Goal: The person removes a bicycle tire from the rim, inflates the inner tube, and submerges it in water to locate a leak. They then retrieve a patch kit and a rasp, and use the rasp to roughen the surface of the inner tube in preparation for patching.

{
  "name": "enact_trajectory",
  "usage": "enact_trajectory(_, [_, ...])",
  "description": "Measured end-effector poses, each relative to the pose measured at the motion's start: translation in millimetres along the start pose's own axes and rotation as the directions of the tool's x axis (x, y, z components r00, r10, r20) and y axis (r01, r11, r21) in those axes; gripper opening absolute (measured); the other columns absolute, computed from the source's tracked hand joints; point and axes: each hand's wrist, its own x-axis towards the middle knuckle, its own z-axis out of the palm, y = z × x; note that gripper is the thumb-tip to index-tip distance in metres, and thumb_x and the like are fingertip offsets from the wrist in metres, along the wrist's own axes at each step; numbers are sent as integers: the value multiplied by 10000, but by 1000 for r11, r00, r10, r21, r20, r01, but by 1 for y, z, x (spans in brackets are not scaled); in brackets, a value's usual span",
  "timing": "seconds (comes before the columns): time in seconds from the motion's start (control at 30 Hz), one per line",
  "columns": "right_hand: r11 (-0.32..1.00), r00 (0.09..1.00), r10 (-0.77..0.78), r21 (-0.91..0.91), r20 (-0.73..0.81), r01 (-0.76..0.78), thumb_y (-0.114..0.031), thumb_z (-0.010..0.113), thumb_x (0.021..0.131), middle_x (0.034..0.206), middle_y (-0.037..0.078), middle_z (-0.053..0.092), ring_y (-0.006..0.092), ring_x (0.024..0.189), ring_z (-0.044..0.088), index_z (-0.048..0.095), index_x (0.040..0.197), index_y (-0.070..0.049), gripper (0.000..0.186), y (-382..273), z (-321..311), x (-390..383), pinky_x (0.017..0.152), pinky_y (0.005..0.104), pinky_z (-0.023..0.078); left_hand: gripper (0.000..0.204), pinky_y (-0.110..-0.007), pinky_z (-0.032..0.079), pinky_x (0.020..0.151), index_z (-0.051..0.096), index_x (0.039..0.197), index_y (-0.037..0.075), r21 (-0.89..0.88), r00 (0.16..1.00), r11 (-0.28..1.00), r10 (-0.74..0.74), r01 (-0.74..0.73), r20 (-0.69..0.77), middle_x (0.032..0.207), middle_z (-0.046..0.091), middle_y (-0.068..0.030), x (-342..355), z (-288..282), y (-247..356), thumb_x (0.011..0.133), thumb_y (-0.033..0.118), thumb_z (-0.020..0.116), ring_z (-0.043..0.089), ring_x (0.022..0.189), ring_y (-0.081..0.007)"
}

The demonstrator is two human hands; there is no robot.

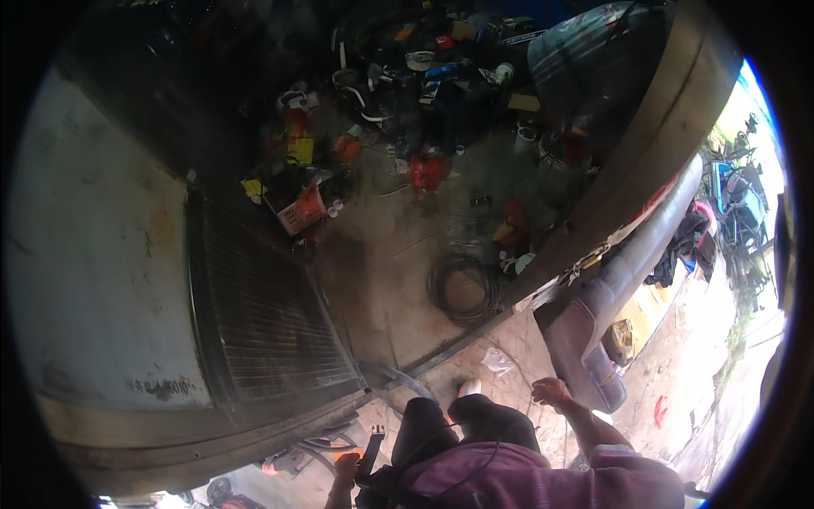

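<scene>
Left hand (347, 465) is just beside a flat black strap-like piece (370, 451), can't tell if it's gripping. Right hand (553, 393) is loosely open. Stained off-white metal panel (110, 254) has dark lettering (171, 388).

pink basket (302, 212), dark coil (438, 290) on the floor (386, 293)

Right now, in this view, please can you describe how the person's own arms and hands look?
Both the left hand and the right hand look bare, with no glove visible. The right forearm is uncovered below a short-looking, purplish-pink sleeve. I cannot make out a left sleeve or any markings.
</scene>
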Motion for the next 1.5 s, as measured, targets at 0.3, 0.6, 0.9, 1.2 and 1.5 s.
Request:
enact_trajectory(0.3, [976, 961, 217, 8, -172, -219, -203, 729, 1036, 872, 64, 752, 177, 743, 752, 740, 995, -50, 159, -78, 55, 29, 587, 288, 559, 301, -426, 607, 774, 744, 1016, 39, -118, 967, 960, -254, 253, 7, 864, 736, -108, 172, -68, 92, 1064, 320, 648, 742, 868, -264])
enact_trajectory(0.6, [933, 896, 359, 79, -262, -350, -198, 749, 1025, 894, 95, 781, 201, 709, 762, 765, 1056, -57, 146, -146, 114, 54, 533, 302, 545, 215, -422, 593, 674, 700, 1110, 55, -38, 959, 959, -277, 280, 55, 882, 709, -110, 384, -177, 228, 1074, 262, 656, 699, 784, -259])
enact_trajectory(0.9, [911, 865, 411, 171, -289, -376, -233, 695, 1036, 952, 77, 779, 185, 733, 747, 761, 1103, -77, 182, -260, 206, 82, 565, 320, 547, 179, -419, 580, 574, 657, 1204, 72, -457, 962, 847, -252, 274, 108, 901, 682, -111, 606, -309, 411, 1084, 205, 663, 656, 700, -253])
enact_trajectory(1.2, [882, 873, 433, 305, -225, -359, -192, 650, 1069, 927, 78, 769, 202, 715, 747, 766, 1089, -80, 162, -290, 249, 141, 542, 318, 541, 107, -374, 555, 511, 653, 1049, 56, -242, 836, 837, -375, 491, 401, 822, 686, -125, 702, -289, 432, 1053, 162, 641, 685, 643, -237])
enact_trajectory(1.5, [256, 965, -189, -939, 184, 229, -221, 687, 1023, 823, 53, 754, 208, 688, 724, 737, 878, -114, 187, -438, 245, 289, 525, 346, 506, 192, -355, 459, 434, 634, 901, 54, -152, 885, 875, -436, 459, 164, 744, 618, -92, 778, -319, 536, 1047, 176, 608, 607, 552, -202])
